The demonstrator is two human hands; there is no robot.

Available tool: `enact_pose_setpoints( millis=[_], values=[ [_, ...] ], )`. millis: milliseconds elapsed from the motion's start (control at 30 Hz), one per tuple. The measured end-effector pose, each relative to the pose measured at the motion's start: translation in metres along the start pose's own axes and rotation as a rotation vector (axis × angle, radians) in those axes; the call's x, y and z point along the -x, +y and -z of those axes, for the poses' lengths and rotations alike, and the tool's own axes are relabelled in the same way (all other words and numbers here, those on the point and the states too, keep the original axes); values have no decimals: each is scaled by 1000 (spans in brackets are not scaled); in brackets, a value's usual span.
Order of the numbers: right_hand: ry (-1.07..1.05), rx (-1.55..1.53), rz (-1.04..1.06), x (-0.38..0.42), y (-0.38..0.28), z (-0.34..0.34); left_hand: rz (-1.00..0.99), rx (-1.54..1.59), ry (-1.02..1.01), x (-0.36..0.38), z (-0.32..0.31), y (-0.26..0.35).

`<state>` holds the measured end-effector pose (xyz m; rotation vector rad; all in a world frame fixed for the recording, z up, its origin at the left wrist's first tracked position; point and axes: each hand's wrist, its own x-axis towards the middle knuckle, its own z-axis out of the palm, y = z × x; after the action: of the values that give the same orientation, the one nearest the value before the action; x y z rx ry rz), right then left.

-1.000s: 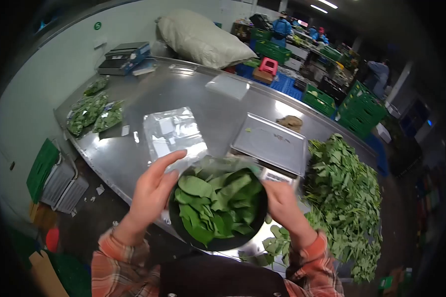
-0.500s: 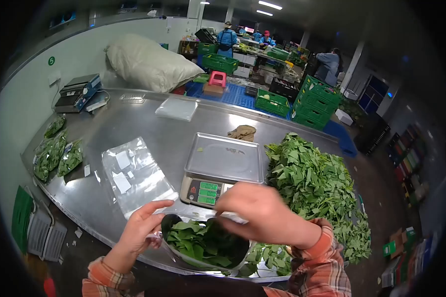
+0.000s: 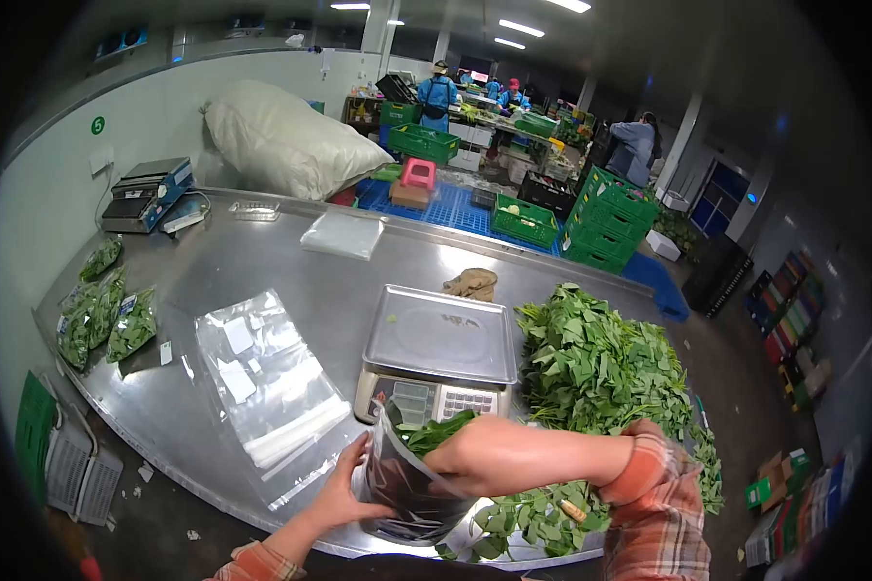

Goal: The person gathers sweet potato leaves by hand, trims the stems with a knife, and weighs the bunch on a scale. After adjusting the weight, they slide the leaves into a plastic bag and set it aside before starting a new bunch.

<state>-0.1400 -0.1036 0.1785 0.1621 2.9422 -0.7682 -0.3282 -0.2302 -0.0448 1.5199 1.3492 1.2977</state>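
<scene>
Evidently the clear plastic bag (image 3: 412, 499) at the lower centre of the frame needs support from both sides. The left hand (image 3: 347, 494) curls round its left flank, thumb at the front and fingers toward the back, probably because the limp film would sag without a brace. The right hand (image 3: 467, 460) dips into the bag's mouth from the right, beside the leafy greens (image 3: 434, 434) showing at the rim; its fingertips are hidden, so I cannot tell whether they pinch the leaves or press them down.

Just beyond the bag, the digital weighing scale (image 3: 440, 334) sits at mid-frame, its display facing the wearer, presumably for easy reading; only a few scraps lie on its pan. The heap of leafy stems (image 3: 606, 368) is to the right, near the right hand, with loose sprigs (image 3: 538, 523) along the bottom edge. Flat plastic bags (image 3: 266, 387) lie left of the scale, a placing that seems to suit the left hand. The filled bags (image 3: 97, 315) rest at the far left of the steel table (image 3: 325, 281), likely to spare the working area.
</scene>
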Motion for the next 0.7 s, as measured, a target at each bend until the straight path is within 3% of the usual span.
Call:
enact_pose_setpoints(
  millis=[33, 67, 100, 133, 167, 267, 333, 367, 400, 433, 467, 500, 533, 567, 600, 633, 667, 700],
  values=[
    [24, 17, 23, 7, -2, 18, -1, 97, -22, -7, 7, 0],
    [179, -80, -12, 18, -5, 45, 36, 180, -53, -13, 11, 3],
    [473, -208, -86, 36, 2, 68, 75, 262, -87, -17, 14, 6],
    [723, 154, 19, 51, 0, 112, 115, 343, -123, -18, 17, 8],
    [1091, 231, -121, 64, 1, 136, 193, 353, -73, -19, 17, 6],
    [1608, 23, 72, 94, 54, 176, 419, 379, 81, -21, 17, -3],
    [1579, 189, -1, 108, 114, 162, 344, 369, 188, -20, 17, -1],
    [1427, 465, -227, 105, 136, 140, 346, 374, 196, -18, 19, -3],
    [1271, 740, -138, 88, 158, 113, 346, 378, 204, -18, 20, -4],
    [1108, 590, -137, 75, 196, 76, 347, 353, 194, -17, 21, -4],
    [631, 394, -632, 62, 225, 35, 349, 326, 185, -16, 22, -3],
    [334, 404, -505, 54, 219, -2, 351, 299, 178, -14, 22, -1],
    [69, -112, -524, 46, 213, -29, 348, 261, 163, -11, 23, 3],
    [-41, -527, -435, 32, 201, -52, 343, 222, 150, -9, 23, 7],
    [91, -940, -163, 20, 194, -80, 341, 186, 137, -6, 23, 13],
    [142, -1038, -186, 8, 164, -82, 278, 180, 158, -5, 21, 20],
    [295, -1034, -69, -1, 156, -96, 220, 173, 177, -5, 18, 30],
    [284, -1102, -90, -5, 147, -101, 166, 165, 196, -3, 14, 40]
  ],
)
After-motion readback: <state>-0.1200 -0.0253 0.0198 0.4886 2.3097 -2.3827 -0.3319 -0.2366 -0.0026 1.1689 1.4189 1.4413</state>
